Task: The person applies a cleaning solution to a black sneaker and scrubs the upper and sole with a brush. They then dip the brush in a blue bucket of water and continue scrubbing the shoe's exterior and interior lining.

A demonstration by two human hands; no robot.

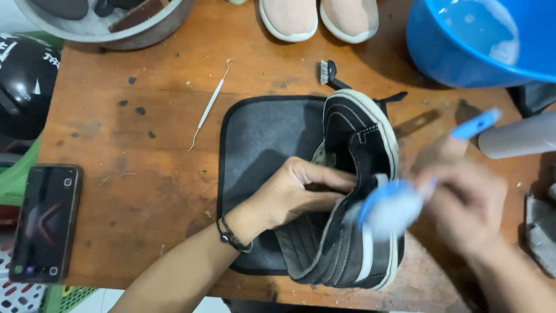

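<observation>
The black sneaker [353, 191] with the white sole edge lay on its side on a grey mat [260, 150], roughly in the middle of the wooden table [145, 174]. The left hand [295, 194] had its fingers tucked inside the shoe opening, clamping it steady. The right hand [463, 203], over at about 3 o'clock from the shoe, was wrapped around a blue brush [394, 203], its head pressed against the shoe's side stripe, all pretty motion-blurred.

Around it: a thin metal pick tool [208, 107] at 10 o'clock from the shoe, a small black brush [328, 72] at 12 just off the mat, a pair of pale shoes [318, 17] further up, a blue basin [480, 40] of soapy water at 1 o'clock, and a phone [46, 223] way out at 9 o'clock near the table edge.
</observation>
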